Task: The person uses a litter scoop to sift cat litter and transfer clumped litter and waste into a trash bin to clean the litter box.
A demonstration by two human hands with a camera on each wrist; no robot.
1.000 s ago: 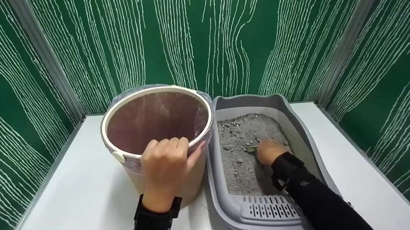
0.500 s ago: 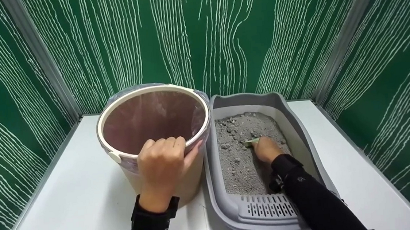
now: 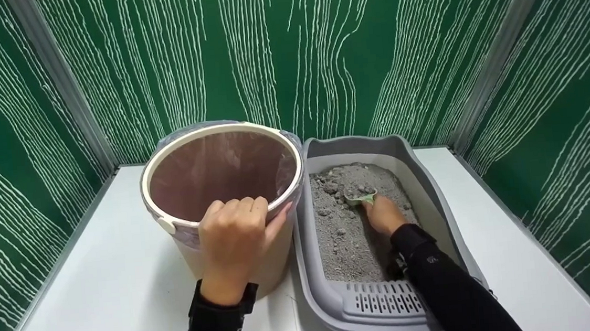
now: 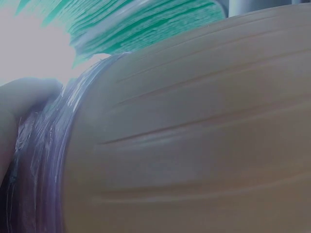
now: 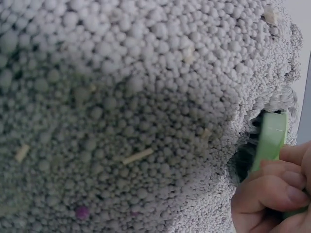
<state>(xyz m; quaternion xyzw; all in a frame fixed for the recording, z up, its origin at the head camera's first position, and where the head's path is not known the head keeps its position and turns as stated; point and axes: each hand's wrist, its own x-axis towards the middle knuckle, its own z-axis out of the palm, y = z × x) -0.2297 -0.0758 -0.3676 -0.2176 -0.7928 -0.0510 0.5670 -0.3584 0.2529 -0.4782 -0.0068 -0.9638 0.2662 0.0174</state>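
Note:
My left hand (image 3: 235, 241) grips the near rim of a beige trash bin (image 3: 274, 264), fingers over the edge and thumb along the outside. A clear plastic bag (image 4: 53, 145) lines the bin and folds over its rim, as the left wrist view shows. In the litter box (image 3: 327, 305), my right hand (image 3: 386, 215) holds a green litter scoop (image 3: 365, 199) by its handle. Grey clumps sit in or against the scoop's head. Around it spreads grey cat litter (image 3: 344, 256); the right wrist view shows its grains close up beside the scoop (image 5: 272, 136).
Bin and litter box stand side by side on a white table (image 3: 99, 286). Slotted grating (image 3: 390, 300) forms the box's near end. Green walls with white streaks (image 3: 318, 53) enclose the back and sides, with grey posts at the corners.
The scoop has moved slightly away from me through the litter and come up, so its head now shows with clumps at it. The left hand keeps its hold on the bin rim.

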